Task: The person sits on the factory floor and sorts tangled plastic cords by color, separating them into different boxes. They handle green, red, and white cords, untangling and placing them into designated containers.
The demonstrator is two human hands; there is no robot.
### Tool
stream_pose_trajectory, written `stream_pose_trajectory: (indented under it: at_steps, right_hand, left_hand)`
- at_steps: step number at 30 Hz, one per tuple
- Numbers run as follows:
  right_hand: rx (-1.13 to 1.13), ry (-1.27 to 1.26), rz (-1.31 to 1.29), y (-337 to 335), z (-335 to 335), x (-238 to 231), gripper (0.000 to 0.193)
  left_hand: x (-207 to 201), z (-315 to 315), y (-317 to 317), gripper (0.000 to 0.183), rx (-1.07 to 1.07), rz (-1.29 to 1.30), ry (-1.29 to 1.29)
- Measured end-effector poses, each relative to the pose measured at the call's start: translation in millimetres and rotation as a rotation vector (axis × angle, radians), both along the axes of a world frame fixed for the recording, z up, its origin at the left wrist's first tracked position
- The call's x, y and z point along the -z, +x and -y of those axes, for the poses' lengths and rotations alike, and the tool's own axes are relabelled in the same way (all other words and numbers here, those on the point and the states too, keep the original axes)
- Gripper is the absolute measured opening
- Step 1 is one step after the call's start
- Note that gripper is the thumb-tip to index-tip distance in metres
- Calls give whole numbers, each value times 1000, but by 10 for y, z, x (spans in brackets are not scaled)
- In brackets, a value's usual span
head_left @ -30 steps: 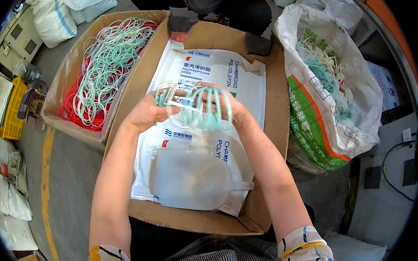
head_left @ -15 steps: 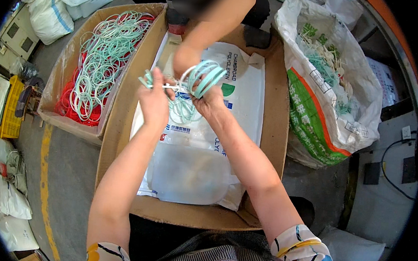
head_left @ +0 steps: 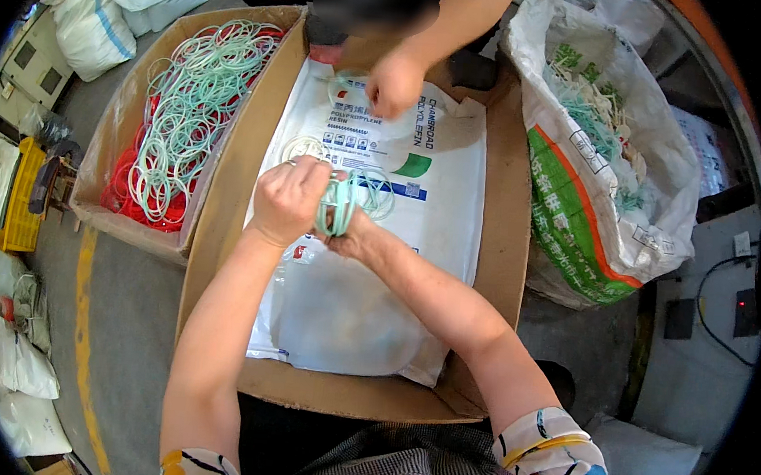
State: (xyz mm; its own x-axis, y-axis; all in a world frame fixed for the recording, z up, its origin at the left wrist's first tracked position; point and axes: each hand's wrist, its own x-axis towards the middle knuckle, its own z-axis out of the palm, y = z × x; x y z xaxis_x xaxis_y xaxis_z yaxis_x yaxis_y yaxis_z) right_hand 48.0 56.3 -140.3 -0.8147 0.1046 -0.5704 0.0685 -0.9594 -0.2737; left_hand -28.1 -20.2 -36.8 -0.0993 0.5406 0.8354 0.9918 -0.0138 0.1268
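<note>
A bundle of pale green and white plastic rings (head_left: 339, 205) hangs between my hands above a white printed sack. My right hand (head_left: 351, 235) is closed on the bundle from below, its fingers partly hidden behind the rings. My left hand (head_left: 290, 198) is a fist pressed against the left side of the bundle; what lies inside it is hidden. Beyond my hands, loose green rings (head_left: 375, 193) rest on the sack. Some whitish rings (head_left: 306, 148) lie just past my left knuckles.
The sack (head_left: 440, 206) lines a cardboard box (head_left: 503, 246), with a translucent sheet (head_left: 339, 323) on its near part. Across it, a co-worker's hand (head_left: 397, 85) reaches over. A box of green and red rings (head_left: 200, 101) stands left; a woven bag of scraps (head_left: 595, 191) stands right.
My left hand has come down and right to the rings and closed into a fist. My right hand has lowered with the bundle. The co-worker's hand has moved right, away from mine.
</note>
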Motion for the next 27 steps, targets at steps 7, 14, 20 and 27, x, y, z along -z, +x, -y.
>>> stream_pose_trajectory:
  at_steps: [7, 14, 20, 27]
  right_hand:
    - [79, 84, -25, -40, -379, 71, 20]
    - [-174, -174, -196, 189, 119, -53, 13]
    - [369, 329, 143, 30, -30, -552, 15]
    - [331, 328, -75, 148, -619, 54, 22]
  left_hand:
    - [5, -147, -42, 32, 46, 1855, 377]
    - [-235, -121, 324, 7, 180, -154, -104]
    - [153, -83, 136, 11, 16, 55, -1]
    - [-186, -91, -141, 32, -56, 1557, 442]
